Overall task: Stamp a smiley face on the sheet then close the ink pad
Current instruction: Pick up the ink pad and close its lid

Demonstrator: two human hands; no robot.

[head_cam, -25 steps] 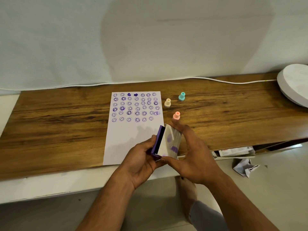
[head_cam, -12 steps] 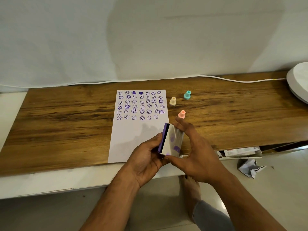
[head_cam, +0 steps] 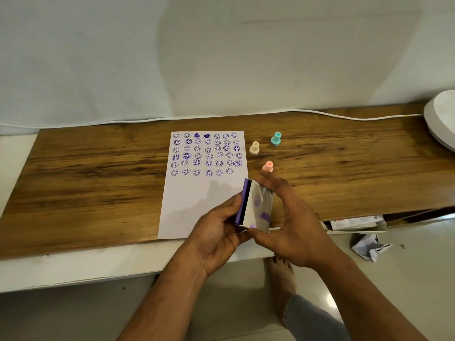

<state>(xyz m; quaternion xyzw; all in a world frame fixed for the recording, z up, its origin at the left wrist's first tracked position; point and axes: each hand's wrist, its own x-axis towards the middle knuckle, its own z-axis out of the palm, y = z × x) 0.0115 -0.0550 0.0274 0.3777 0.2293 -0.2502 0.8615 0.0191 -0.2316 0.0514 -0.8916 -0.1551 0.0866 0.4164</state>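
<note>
A white sheet (head_cam: 197,200) with several rows of purple smiley stamps lies on the wooden desk (head_cam: 86,180). Above its lower right corner I hold a purple ink pad (head_cam: 243,203) with a clear, ink-smudged lid (head_cam: 258,207) swung partly apart from the base. My left hand (head_cam: 216,232) grips the purple base from the left. My right hand (head_cam: 293,225) holds the lid by its bottom and far edges. Three small stamps stand right of the sheet: pink (head_cam: 267,166), cream (head_cam: 254,147) and teal (head_cam: 276,138).
A white cable (head_cam: 344,117) runs along the desk's back edge by the wall. A round white object (head_cam: 440,119) sits at the far right. Papers (head_cam: 357,222) and a crumpled sheet (head_cam: 369,246) lie on the floor to the right; a bare foot (head_cam: 283,274) stands below the desk.
The lid's angle to the purple base has narrowed a little. Both hands stay on the pad at the same place over the sheet's corner; the camera view has shifted slightly.
</note>
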